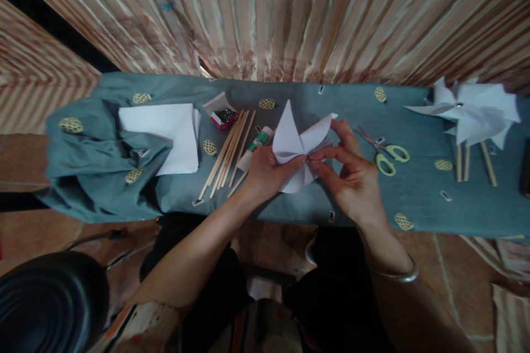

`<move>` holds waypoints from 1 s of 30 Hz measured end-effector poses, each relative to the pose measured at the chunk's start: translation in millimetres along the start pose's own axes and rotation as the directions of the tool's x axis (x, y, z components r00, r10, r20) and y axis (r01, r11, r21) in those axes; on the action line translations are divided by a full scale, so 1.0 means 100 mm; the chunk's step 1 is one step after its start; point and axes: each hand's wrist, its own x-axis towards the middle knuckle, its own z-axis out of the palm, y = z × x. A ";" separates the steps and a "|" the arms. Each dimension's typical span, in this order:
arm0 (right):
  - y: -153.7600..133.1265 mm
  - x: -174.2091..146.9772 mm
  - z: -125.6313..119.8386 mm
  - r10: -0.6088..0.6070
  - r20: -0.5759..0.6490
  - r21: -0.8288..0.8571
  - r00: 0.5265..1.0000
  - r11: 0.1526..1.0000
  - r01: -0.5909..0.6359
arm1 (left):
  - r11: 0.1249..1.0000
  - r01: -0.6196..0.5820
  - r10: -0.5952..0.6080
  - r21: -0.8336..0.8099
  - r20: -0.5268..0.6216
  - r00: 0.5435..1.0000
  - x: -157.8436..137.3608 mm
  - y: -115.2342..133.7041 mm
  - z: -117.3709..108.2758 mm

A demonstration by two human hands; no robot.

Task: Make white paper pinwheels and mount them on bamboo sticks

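A white paper pinwheel [287,132], its blades folded toward the centre, is held up over the cloth-covered table. My left hand [269,174] grips it from the left, the thumb pressed at its middle. From the right, my right hand [351,176] pinches at the same centre with thumb and index finger; anything small between those fingertips is too hidden to make out. A glue stick [260,140] with a green label lies just behind my left hand. To the right of my right hand rest scissors [387,157] with yellow-green handles, blades apart.
Several wooden sticks [227,154] lie left of the glue stick. Behind them stands an open small box [223,113] of dark metal pieces. White paper sheets [178,127] are stacked further left, partly under bunched cloth [111,160]. Finished pinwheels [467,110] on sticks lie at the right.
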 end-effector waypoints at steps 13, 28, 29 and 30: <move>0.01 -0.01 0.00 0.030 -0.002 0.024 1.000 0.999 -0.030 | 1.000 -0.013 0.013 0.027 0.004 1.000 0.00 -0.01 0.00; 0.01 0.00 0.00 0.034 0.004 0.051 0.999 0.998 -0.034 | 0.999 -0.021 0.021 0.033 0.006 1.000 -0.01 -0.04 0.00; 0.01 0.00 0.00 0.035 0.005 0.052 0.999 0.998 -0.035 | 0.999 -0.022 0.022 0.033 0.008 1.000 -0.01 -0.04 0.00; 0.01 0.00 0.00 0.035 0.005 0.051 0.999 0.998 -0.035 | 0.999 -0.024 0.024 0.036 0.012 1.000 -0.01 -0.04 0.00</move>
